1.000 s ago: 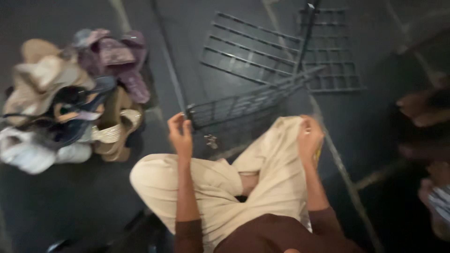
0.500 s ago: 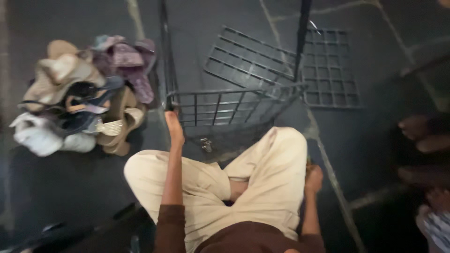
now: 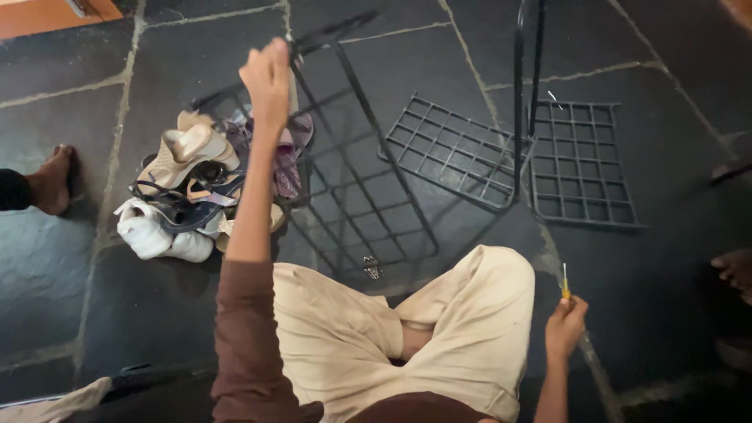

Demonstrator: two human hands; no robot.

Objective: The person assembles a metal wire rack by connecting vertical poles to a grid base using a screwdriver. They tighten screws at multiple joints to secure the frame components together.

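Observation:
I sit cross-legged on a dark stone floor in beige trousers. My left hand [image 3: 268, 78] is raised and grips the top rail of a black wire rack frame [image 3: 356, 168], which is tilted up off the floor. My right hand [image 3: 565, 325] rests low beside my right knee and holds a small screwdriver [image 3: 564, 283] with a yellow handle, tip pointing up. A small metal piece [image 3: 372, 268] lies on the floor just ahead of my knees.
Two loose black wire grid shelves [image 3: 458, 150] [image 3: 580, 166] lie flat ahead, with an upright black post [image 3: 520, 86] between them. A pile of shoes and sandals [image 3: 196, 196] sits to the left. Another person's foot [image 3: 53, 178] is at far left, more feet [image 3: 732, 270] at right.
My left hand has risen from floor level, lifting the wire frame upright and to the left. My right hand has dropped beside my knee with the screwdriver. The view has tilted up.

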